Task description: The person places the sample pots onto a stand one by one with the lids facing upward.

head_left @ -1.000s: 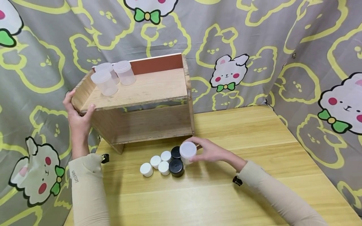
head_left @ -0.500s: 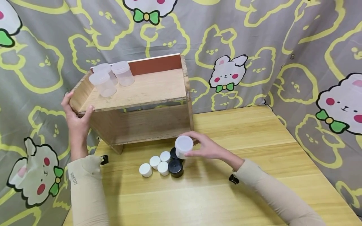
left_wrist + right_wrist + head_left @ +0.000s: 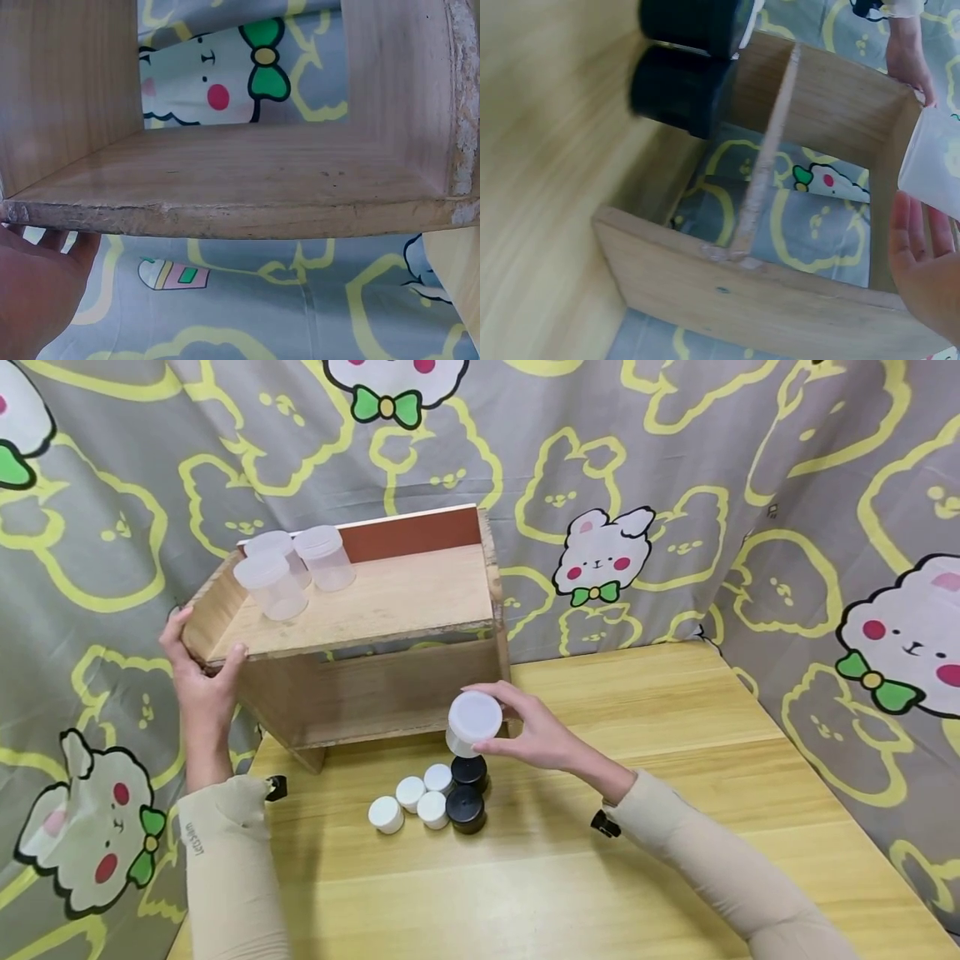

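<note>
Currently I see the right hand (image 3: 543, 737) pinching a round frosted jar (image 3: 475, 723) between spread thumb and fingers, off the table (image 3: 577, 877), near two black tubs (image 3: 466, 808). Left hand (image 3: 204, 689) grips the rough-edged wooden shelf unit's (image 3: 405, 589) front left corner. Wood-grain tabletop extends to its right edge.

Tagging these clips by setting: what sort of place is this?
Possibly a makeshift recording corner: cartoon-print cloth hangs behind and beside a wood-grain table, where a wooden shelf holds translucent tubs. The wider room isn't shown.
</note>
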A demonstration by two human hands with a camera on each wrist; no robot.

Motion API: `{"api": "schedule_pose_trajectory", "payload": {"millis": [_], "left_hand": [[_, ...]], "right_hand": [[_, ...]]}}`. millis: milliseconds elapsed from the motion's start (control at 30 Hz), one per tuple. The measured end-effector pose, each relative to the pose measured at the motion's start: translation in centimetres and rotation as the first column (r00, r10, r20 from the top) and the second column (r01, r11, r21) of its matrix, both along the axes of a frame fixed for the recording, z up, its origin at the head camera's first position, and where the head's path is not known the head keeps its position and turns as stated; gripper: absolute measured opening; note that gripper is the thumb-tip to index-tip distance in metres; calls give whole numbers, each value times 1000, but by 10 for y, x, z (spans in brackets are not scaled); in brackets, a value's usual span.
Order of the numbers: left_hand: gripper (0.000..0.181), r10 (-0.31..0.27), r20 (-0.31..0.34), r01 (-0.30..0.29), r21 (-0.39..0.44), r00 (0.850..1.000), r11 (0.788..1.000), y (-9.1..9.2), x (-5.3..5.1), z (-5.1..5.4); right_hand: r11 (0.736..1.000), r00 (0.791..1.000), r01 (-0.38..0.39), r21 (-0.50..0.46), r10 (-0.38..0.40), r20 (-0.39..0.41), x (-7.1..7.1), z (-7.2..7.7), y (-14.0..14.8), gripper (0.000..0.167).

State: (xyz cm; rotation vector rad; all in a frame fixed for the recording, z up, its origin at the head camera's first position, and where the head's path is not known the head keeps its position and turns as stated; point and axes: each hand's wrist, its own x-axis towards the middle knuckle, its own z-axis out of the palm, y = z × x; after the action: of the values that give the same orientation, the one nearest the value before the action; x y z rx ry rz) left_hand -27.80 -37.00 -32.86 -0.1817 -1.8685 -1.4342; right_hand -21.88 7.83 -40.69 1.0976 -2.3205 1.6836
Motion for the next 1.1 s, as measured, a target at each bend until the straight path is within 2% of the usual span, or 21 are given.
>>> {"api": "schedule_pose_trajectory", "payload": {"millis": [233,533,800,1100], "left_hand": [[75,2,-14,-2,-11,1000,1000,0,1,-1],[74,10,-29,-11,-20,1000,1000,-2,-2,-2],[74,14,-13,-14,-14,1000,1000,-2,-2,-3],[74,13,1,-13,-14,1000,1000,-2,-1,-1]], "right_hand": [[999,994,28,-21,-30,-107,-2,18,-9,74],[997,967,47,-64,-61,-248,-3,52,-25,76],[992,947,77,-104,-105,-304,-9,79,-37,76],[987,951,89,-136,-125,-284,-20,99,-50,74]]}}
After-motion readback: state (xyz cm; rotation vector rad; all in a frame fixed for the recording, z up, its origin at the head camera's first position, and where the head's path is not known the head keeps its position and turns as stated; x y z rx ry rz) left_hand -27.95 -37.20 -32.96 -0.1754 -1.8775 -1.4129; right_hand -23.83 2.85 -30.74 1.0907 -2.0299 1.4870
